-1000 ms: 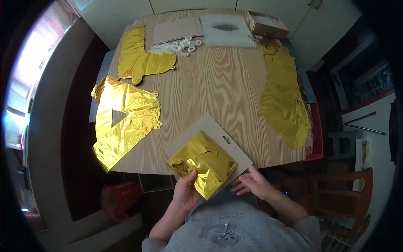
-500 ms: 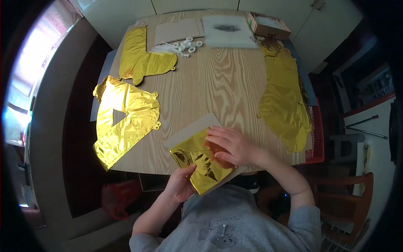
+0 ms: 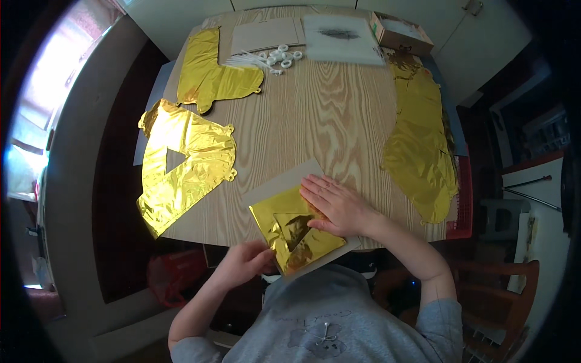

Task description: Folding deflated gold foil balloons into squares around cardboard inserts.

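Note:
A folded gold foil balloon point(image 3: 281, 221) lies on a grey-beige cardboard sheet point(image 3: 278, 180) at the table's near edge. My right hand point(image 3: 336, 207) rests flat on the balloon's upper right part, fingers stretched and close together, thumb apart. At the balloon's lower left edge, my left hand point(image 3: 245, 264) is closed, with thumb and forefinger pinching the foil. The other left fingers are curled under and partly hidden. Creased foil with dark reflections shows between the two hands.
Flat gold foil balloons lie at the left point(image 3: 206, 142), far left point(image 3: 200, 66) and right point(image 3: 420, 145). Along the back are cardboard sheets point(image 3: 266, 34), white rings point(image 3: 284, 55), white sticks point(image 3: 245, 60), a clear plastic bag point(image 3: 345, 51) and a cardboard box point(image 3: 402, 39).
My left hand has shifted left and off the foil's top to its edge. My right hand has flattened on the balloon, whose creases look smoother. The whole view has shifted slightly.

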A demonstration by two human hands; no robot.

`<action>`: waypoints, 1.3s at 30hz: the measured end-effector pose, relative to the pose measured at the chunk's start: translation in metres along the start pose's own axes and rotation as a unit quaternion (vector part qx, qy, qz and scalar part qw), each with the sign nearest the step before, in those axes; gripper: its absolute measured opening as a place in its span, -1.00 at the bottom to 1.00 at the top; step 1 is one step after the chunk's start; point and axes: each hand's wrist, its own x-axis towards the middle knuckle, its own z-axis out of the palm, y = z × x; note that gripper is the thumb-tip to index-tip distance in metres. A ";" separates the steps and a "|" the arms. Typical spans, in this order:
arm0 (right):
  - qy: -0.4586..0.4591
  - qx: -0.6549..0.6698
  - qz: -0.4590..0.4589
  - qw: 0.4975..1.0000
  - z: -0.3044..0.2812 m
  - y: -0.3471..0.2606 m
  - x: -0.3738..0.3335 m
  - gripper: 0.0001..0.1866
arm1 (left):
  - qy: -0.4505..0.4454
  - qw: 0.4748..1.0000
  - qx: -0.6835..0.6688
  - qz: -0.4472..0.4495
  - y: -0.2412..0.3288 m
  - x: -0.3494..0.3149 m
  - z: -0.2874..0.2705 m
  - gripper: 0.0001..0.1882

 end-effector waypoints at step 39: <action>-0.132 -0.047 -0.034 0.990 -0.026 -0.048 -0.019 0.03 | 0.233 0.772 0.504 0.309 -0.008 0.043 -0.003 0.12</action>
